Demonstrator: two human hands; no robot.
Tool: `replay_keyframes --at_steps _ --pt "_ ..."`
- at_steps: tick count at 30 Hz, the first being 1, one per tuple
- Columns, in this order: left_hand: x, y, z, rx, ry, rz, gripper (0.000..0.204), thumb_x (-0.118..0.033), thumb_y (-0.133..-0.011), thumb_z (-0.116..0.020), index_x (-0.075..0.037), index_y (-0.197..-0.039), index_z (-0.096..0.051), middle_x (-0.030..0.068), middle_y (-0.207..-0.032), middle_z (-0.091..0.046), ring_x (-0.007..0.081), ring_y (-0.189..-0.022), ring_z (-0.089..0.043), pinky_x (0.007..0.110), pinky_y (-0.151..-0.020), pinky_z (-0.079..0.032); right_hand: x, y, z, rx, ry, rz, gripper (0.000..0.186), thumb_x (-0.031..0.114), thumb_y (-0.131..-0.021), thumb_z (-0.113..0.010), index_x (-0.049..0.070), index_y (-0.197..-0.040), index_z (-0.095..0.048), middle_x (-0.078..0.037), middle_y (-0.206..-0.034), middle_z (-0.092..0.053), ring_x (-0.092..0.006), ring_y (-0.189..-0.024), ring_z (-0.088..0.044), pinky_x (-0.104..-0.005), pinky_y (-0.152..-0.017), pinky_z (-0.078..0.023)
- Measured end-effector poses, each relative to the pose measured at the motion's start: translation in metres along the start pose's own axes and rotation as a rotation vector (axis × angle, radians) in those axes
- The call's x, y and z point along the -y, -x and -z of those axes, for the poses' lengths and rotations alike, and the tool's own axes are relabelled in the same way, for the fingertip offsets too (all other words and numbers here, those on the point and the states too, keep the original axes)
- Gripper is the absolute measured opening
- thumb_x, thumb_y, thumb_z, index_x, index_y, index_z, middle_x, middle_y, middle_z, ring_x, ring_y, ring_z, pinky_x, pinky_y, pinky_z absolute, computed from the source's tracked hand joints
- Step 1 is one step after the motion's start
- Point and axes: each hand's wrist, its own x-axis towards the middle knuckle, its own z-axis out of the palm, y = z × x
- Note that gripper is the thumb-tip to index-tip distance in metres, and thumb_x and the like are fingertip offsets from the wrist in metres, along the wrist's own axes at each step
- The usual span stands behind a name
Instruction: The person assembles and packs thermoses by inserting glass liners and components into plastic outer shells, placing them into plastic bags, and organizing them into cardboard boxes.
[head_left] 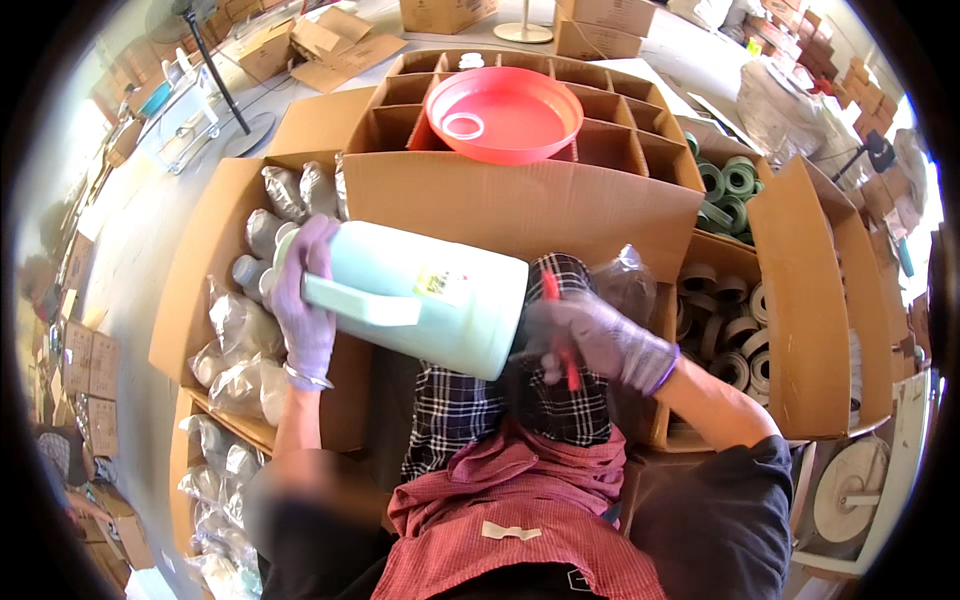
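My left hand (305,290), in a pale purple glove, grips a mint-green jug (440,330) by its top end; the jug lies sideways, its handle toward me and a yellow label on its side. My right hand (600,335), gloved and blurred, holds a red tool (550,285) beside the jug's base; its working end is hard to make out. My knees in plaid trousers (450,410) are below the jug.
Open cartons surround me: bagged bottles (235,320) at left, green rings (730,195) and grey-white rings (740,330) at right. A red basin (505,115) sits on a divided carton (520,190) ahead. Behind stand a fan pole (215,80) and more boxes (440,12).
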Motion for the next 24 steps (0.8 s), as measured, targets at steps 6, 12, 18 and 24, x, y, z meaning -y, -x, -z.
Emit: replay_keyframes --at_steps 6,12,18,24 --pt "0.018 -0.024 -0.032 0.312 0.327 0.11 0.027 -0.02 -0.095 -0.056 0.001 -0.105 -0.069 0.0097 -0.101 -0.07 0.0199 -0.099 -0.064 0.033 -0.093 -0.048 0.124 -0.047 0.049 -0.729 1.229 1.497 0.021 0.013 -0.084 -0.059 0.001 -0.102 -0.06 -0.019 -0.104 -0.063 -0.0383 -0.098 -0.061 -0.0453 -0.082 -0.051" --pt "-0.088 -0.018 -0.107 1.059 0.367 -0.665 0.03 -0.017 -0.074 -0.078 -0.008 -0.1 -0.067 0.0065 -0.103 -0.07 0.0277 -0.104 -0.066 0.045 -0.102 -0.048 0.195 -0.176 0.054 -1.148 1.913 1.091 0.021 0.021 -0.088 -0.056 0.009 -0.098 -0.069 -0.015 -0.106 -0.065 -0.0363 -0.097 -0.065 -0.0569 -0.084 -0.048" --pt "-0.07 0.049 -0.101 0.764 0.189 -0.616 0.045 -0.046 -0.086 -0.067 -0.006 -0.108 -0.065 0.0153 -0.114 -0.065 0.0371 -0.112 -0.059 0.056 -0.103 -0.041 0.124 -0.096 0.057 -0.816 1.428 1.306 0.025 0.03 -0.083 -0.064 0.011 -0.099 -0.065 -0.012 -0.099 -0.063 -0.0283 -0.092 -0.061 -0.0457 -0.083 -0.047" --pt "-0.076 0.101 -0.089 0.633 0.186 -0.127 0.055 -0.047 -0.097 -0.048 -0.005 -0.13 -0.058 0.0257 -0.149 -0.036 0.044 -0.136 -0.037 0.056 -0.108 -0.035 -0.119 0.134 0.16 -1.253 1.237 1.048 0.021 0.012 -0.08 -0.07 0.007 -0.099 -0.065 -0.011 -0.099 -0.066 -0.0313 -0.093 -0.063 -0.0414 -0.083 -0.051"
